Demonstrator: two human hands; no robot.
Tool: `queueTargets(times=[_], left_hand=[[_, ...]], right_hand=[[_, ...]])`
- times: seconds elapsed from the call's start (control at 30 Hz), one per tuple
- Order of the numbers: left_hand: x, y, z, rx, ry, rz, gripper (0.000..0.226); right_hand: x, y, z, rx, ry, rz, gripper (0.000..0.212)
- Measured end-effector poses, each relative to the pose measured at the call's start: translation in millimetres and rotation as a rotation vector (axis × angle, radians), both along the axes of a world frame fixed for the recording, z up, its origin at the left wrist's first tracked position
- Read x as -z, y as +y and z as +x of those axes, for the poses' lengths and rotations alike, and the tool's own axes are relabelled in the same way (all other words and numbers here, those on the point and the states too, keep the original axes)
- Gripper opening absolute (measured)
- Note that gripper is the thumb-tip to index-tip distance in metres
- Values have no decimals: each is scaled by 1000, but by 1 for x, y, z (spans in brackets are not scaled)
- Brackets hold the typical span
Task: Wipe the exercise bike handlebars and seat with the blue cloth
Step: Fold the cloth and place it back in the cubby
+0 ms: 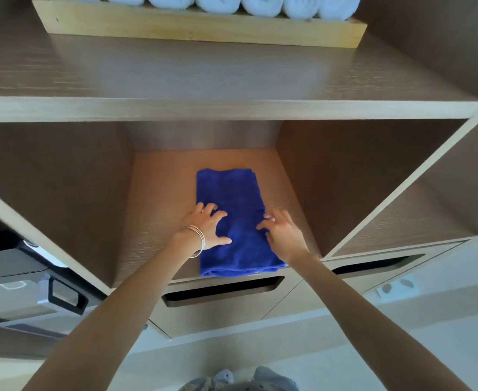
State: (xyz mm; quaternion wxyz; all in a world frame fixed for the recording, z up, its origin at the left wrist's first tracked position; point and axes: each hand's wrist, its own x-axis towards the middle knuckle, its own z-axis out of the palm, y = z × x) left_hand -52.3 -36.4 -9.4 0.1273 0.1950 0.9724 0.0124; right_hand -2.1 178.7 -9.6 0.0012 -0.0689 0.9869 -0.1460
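While the folded blue cloth lies flat on the floor of the middle compartment of a wooden shelf unit, its near end just over the front lip, both arms reach in and both hands meet its near half. The left hand, with thin metal bangles at the wrist, has its fingers spread and bent, tips and thumb resting on the cloth's left side with nothing closed inside them. The right hand sits at the cloth's right edge with bent fingers touching the fabric; it is blurred, and I cannot tell whether they pinch the edge or only rest there. Upright partitions stand on either side of the compartment, well apart from the cloth, and a thick shelf board spans above it. On that upper shelf stands a long pale wooden tray holding a row of rolled white towels. Just below the cloth is a drawer front with a dark slot handle, and a second slot shows further right, near a small pale label. At the lower left stands a dark appliance with a black handle. The shelving is brownish wood grain with lighter edges, and the floor below is pale
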Motion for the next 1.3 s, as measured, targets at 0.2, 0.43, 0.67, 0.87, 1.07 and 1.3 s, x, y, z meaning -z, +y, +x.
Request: queueTargets(times=[0.2,0.43,0.67,0.87,1.07,1.3], left_hand=[[-5,3,-5,-33,-47,28,79],[-6,17,37,-178,99,-1,45],[-5,-25,18,-110,135,146,36],[1,-46,23,-169,111,100,38],[-4,-21,53,-132,-17,247,24],[4,-44,47,36,23,448,32]], right_hand=[[-4,-13,18,-82,-197,-119,25],[-22,12,-32,-26,-191,107,46],[-18,-33,-2,-104,-177,-90,27],[-13,-17,-2,-127,-196,75,45],[-24,1,-51,-77,-257,129,47],[0,-39,1,-97,-67,-128,23]])
